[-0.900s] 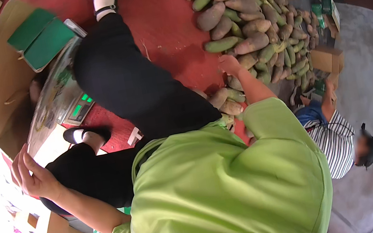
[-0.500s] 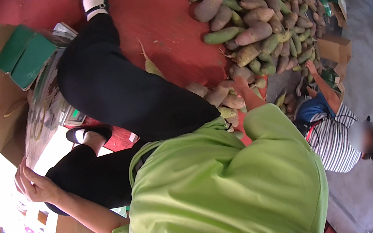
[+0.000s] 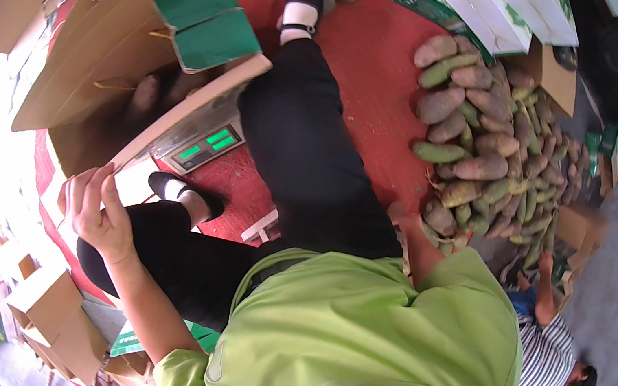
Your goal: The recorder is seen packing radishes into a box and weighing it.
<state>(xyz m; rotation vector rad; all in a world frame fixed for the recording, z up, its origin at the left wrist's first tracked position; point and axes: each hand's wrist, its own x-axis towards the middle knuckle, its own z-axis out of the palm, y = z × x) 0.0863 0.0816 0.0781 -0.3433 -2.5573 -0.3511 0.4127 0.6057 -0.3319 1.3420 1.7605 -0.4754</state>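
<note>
Head view: left hand [image 3: 99, 212] pinches cardboard flap [image 3: 187, 109] angling up-right.

L hand [image 3: 96, 212] is raised at left side, forearm going up from the green short sleeve near the bottom, elbow bent. Fingers are curled, thumb and fingertips [image 3: 101, 176] closed in a pinch grip at the top. R arm goes down along the body at right side; R hand is hidden behind the torso, so its state cannot be seen.
</note>
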